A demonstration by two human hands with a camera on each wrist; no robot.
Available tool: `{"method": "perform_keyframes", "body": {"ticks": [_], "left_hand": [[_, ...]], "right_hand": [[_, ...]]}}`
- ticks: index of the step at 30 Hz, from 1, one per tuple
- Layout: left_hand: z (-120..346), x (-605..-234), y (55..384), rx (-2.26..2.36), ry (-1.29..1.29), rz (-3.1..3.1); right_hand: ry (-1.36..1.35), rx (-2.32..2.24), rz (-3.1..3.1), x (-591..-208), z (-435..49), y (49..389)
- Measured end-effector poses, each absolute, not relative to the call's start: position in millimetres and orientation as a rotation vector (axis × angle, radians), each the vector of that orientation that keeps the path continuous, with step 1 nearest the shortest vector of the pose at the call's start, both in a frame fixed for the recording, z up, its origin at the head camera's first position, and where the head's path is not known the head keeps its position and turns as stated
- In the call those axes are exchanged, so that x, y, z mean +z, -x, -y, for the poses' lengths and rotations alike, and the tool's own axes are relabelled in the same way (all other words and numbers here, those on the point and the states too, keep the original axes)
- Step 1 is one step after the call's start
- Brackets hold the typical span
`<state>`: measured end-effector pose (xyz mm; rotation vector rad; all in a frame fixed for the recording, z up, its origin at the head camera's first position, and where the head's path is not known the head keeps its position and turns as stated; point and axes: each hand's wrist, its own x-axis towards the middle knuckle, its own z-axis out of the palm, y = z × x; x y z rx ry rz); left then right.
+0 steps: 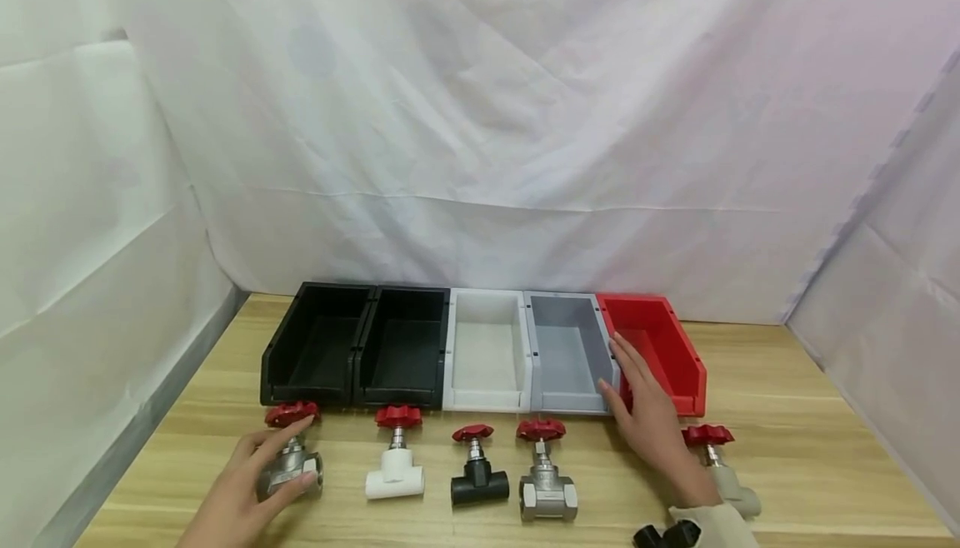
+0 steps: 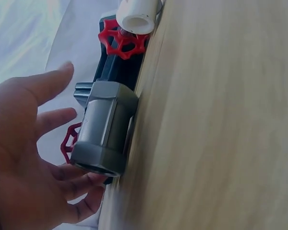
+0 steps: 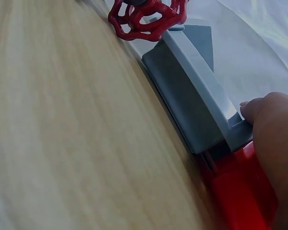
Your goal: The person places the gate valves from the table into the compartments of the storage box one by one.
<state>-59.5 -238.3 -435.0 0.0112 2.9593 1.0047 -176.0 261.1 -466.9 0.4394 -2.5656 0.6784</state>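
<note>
My left hand (image 1: 251, 481) reaches around the leftmost metal gate valve (image 1: 288, 471), which has a red handwheel (image 1: 292, 413). In the left wrist view its fingers are spread, with the thumb apart from the steel body (image 2: 103, 129). My right hand (image 1: 652, 423) lies over the near left part of the red bin (image 1: 690, 356), its fingers fairly straight. Its fingertips rest along the side where the grey bin (image 1: 568, 402) meets the red one. The right wrist view has the thumb (image 3: 266, 112) at the grey bin's corner.
Two black bins (image 1: 307, 396) and a white bin (image 1: 487, 401) continue the row leftward. In front stand a white valve (image 1: 395, 475), a black valve (image 1: 478, 485) and another metal valve (image 1: 548, 494). A beige valve (image 1: 731, 485) and a black fitting (image 1: 667, 535) lie by the right forearm.
</note>
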Motion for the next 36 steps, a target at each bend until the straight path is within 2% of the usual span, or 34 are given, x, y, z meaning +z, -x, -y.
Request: {"method": "perform_keyframes", "body": {"ticks": [12,36], "left_hand": [[238.2,-441.0,68.8,0.986,0.111,-2.778],[241.7,-449.7,69.4,0.82,-0.083,-2.942]], "right_hand": [[-0.439,0.681,2.536,-467.4,-261.1,176.3],[-0.417,0.672,2.51,-470.7,-258.6,177.1]]}}
